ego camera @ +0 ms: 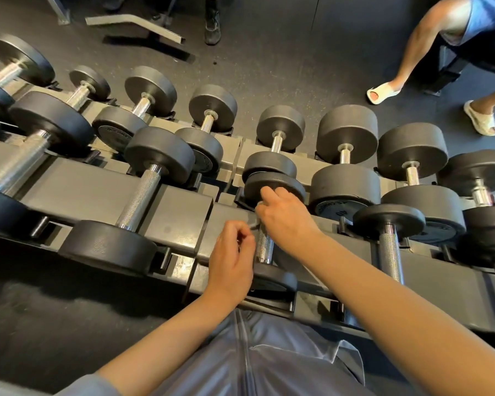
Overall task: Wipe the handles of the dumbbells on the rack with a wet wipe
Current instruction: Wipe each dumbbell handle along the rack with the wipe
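Note:
A small dumbbell lies on the near tier of the rack (180,215), and its knurled chrome handle (265,247) shows between my hands. My right hand (286,218) grips the upper end of that handle with a whitish wet wipe (255,221) wrapped under its fingers. My left hand (232,261) hovers just left of the handle with its fingers curled and pinches a corner of the wipe. Neighbouring dumbbells lie to the left (140,201) and to the right (390,247) on the same tier.
A second, farther tier holds several more dumbbells (346,144). Beyond the rack a person in pale slippers (383,92) stands on the dark floor at upper right. A bench foot (135,24) and a black shoe (212,30) sit at the top.

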